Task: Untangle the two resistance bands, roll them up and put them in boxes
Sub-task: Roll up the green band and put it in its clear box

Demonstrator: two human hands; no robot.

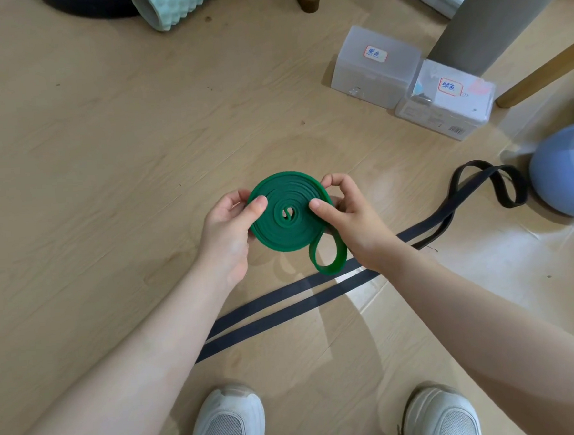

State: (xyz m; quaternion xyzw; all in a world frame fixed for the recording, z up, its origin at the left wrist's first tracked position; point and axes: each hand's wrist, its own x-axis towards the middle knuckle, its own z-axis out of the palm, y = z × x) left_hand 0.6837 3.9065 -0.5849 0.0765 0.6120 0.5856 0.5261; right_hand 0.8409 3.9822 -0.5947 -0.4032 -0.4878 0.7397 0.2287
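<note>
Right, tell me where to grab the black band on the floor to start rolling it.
Take the black band at its near end by the left shoe, from above. There its two strands lie flat and parallel; the far end by the blue ball curls into loops.

This looks like a room at home used for exercise, with a pale wood-look floor (89, 135), a knobbly mint foam roller (172, 5), a blue exercise ball (568, 173), resistance bands lying about, a wooden furniture leg (545, 73) and small labelled plastic boxes (375, 65) on the floor.
</note>
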